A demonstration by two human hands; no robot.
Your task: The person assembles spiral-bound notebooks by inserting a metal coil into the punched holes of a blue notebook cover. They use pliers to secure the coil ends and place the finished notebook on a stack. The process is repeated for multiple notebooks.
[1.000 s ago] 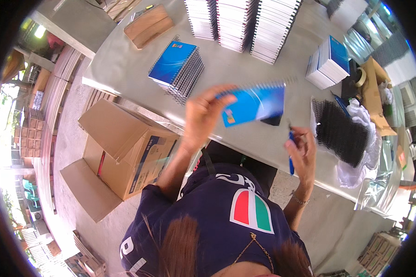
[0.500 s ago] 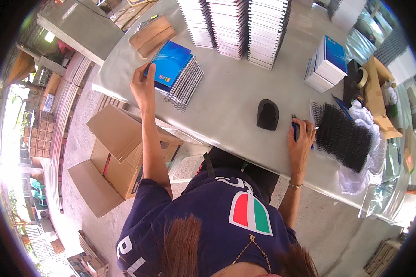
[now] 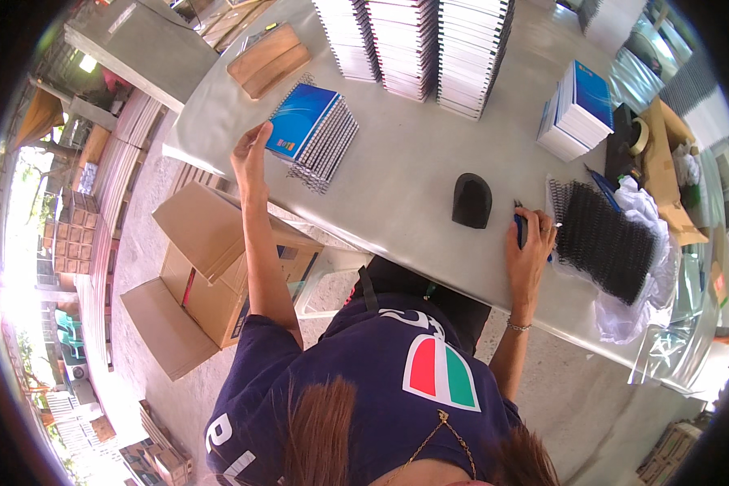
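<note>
My left hand (image 3: 251, 155) reaches out to the far left and rests its fingers on the near edge of a fanned pile of blue spiral-bound notebooks (image 3: 309, 128). Holding a small blue-handled tool (image 3: 521, 227), my right hand (image 3: 529, 243) lies on the grey table (image 3: 397, 174) beside a heap of black spiral binding coils (image 3: 603, 239) on clear plastic. A black rounded object (image 3: 471, 200) sits on the table just left of that hand.
Tall stacks of white-edged notebooks (image 3: 417, 40) stand at the back; a blue-covered stack (image 3: 577, 109) and a tape roll (image 3: 638, 135) are at right. Brown wooden pieces (image 3: 269, 58) lie at far left. Open cardboard boxes (image 3: 219, 267) stand on the floor below the table's edge.
A second ago my left hand held a blue notebook up over the table; it has since laid it on the left pile. My right hand came down beside the coils.
</note>
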